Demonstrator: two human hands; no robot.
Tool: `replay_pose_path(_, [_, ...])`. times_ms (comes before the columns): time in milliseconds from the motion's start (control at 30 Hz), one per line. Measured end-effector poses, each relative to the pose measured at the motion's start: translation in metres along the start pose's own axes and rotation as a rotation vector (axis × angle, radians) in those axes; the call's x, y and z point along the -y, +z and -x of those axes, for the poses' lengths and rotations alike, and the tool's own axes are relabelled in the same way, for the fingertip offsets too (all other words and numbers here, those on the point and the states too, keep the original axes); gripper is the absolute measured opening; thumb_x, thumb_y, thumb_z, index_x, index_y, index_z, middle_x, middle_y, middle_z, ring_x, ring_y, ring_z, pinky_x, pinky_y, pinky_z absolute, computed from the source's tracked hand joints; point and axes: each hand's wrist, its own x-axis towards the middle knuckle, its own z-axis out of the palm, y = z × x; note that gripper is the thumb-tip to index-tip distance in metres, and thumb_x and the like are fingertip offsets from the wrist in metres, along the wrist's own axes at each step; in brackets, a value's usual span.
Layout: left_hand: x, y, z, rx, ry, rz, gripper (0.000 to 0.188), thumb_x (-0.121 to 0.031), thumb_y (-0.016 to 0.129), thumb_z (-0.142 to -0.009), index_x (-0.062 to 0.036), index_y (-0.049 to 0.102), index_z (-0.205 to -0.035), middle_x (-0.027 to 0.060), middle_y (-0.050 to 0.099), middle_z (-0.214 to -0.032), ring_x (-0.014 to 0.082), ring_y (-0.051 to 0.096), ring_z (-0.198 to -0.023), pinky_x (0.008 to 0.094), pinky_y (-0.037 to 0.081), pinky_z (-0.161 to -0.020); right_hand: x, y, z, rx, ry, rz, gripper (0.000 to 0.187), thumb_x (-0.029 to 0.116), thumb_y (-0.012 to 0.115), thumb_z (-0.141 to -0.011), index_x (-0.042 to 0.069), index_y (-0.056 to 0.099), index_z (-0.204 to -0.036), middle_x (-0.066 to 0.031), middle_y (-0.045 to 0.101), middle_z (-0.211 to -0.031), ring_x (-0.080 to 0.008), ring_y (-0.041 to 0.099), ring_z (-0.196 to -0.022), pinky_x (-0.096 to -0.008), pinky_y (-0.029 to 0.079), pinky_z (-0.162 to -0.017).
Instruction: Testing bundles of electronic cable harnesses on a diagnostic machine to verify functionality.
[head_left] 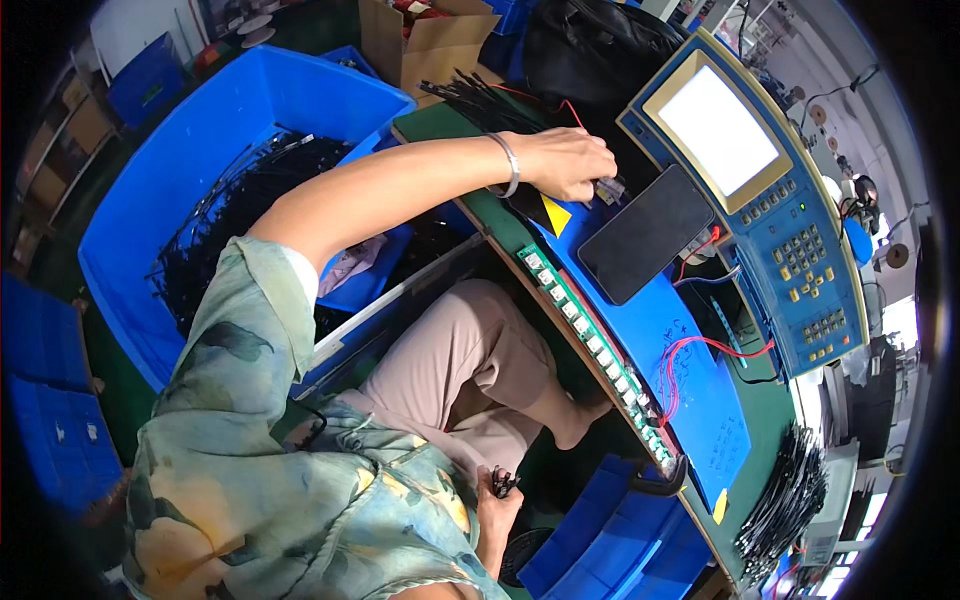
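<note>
My left hand [568, 160], a silver bangle on its wrist, reaches out over the far end of a blue test board [700, 400]. Its fingers are closed on a small grey connector [608, 188] at the board's corner, beside a yellow-and-black label [552, 213]. Low by my lap, my right hand [500, 505] grips a few black cable ends [502, 484]. A long row of white and green sockets [590, 340] runs along the board's near edge.
A dark phone-like slab [645, 235] lies on the board beside a blue tester with a lit screen [718, 130] and keypad [805, 265]. Red wires [700, 350] cross the board. Black cable bundles [480, 100] [790, 495] lie at both ends. A large blue bin of cables [230, 190] stands behind my arm.
</note>
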Motion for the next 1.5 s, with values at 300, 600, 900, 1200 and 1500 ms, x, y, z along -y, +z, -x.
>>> replay_pose_path(300, [0.023, -0.028, 0.008, -0.572, -0.083, 0.387, 0.01, -0.009, 0.043, -0.085, -0.0023, 0.042, -0.092, 0.0103, 0.055, -0.078, 0.0219, 0.056, -0.075, 0.0318, 0.045, -0.065, 0.018, 0.005, 0.001, 0.015, 0.0, 0.018, 0.023, 0.006, 0.062, -0.074, 0.001, 0.044, -0.06, 0.0049, 0.039, -0.058, -0.0043, 0.034, -0.055, -0.0185, 0.031, -0.048])
replay_pose_path(600, [0.052, -0.06, 0.031, -0.781, -0.251, 0.557, 0.013, -0.009, 0.045, -0.083, -0.0054, 0.049, -0.095, 0.0031, 0.057, -0.076, 0.0102, 0.053, -0.066, 0.0234, 0.043, -0.06, 0.023, 0.012, 0.003, 0.033, -0.105, 0.1, 0.025, 0.01, 0.065, -0.072, -0.001, 0.047, -0.058, 0.004, 0.042, -0.054, -0.0041, 0.035, -0.054, -0.0201, 0.032, -0.046])
replay_pose_path(900, [0.09, -0.067, 0.074, -0.136, -0.103, -0.241, 0.027, 0.004, 0.046, -0.07, -0.01, 0.047, -0.093, 0.0112, 0.055, -0.081, 0.0277, 0.055, -0.082, 0.0374, 0.045, -0.066, 0.015, 0.01, 0.009, 0.001, -0.08, 0.099, 0.025, 0.012, 0.065, -0.072, -0.006, 0.05, -0.062, -0.0013, 0.043, -0.051, -0.006, 0.036, -0.053, -0.0245, 0.035, -0.047])
replay_pose_path(1200, [0.006, -0.164, 0.075, -0.683, 0.213, -0.139, 0.025, -0.009, 0.051, -0.077, -0.007, 0.047, -0.102, 0.0131, 0.056, -0.077, 0.0237, 0.055, -0.062, 0.0295, 0.044, -0.055, 0.014, 0.01, 0.003, 0.036, 0.008, 0.182, 0.029, 0.015, 0.066, -0.071, -0.007, 0.051, -0.06, -0.0022, 0.046, -0.048, -0.0055, 0.037, -0.051, -0.0254, 0.035, -0.045])
replay_pose_path(1500, [-0.124, -0.142, 0.098, -0.076, -0.371, 1.366, 0.014, -0.017, 0.046, -0.086, -0.0034, 0.047, -0.088, 0.0015, 0.053, -0.065, 0.0026, 0.041, -0.047, 0.0163, 0.034, -0.043, 0.003, 0.003, 0.011, -0.068, -0.157, -0.07, 0.027, 0.011, 0.061, -0.075, -0.002, 0.049, -0.055, 0.0019, 0.045, -0.048, -0.0064, 0.04, -0.045, -0.0242, 0.032, -0.042])
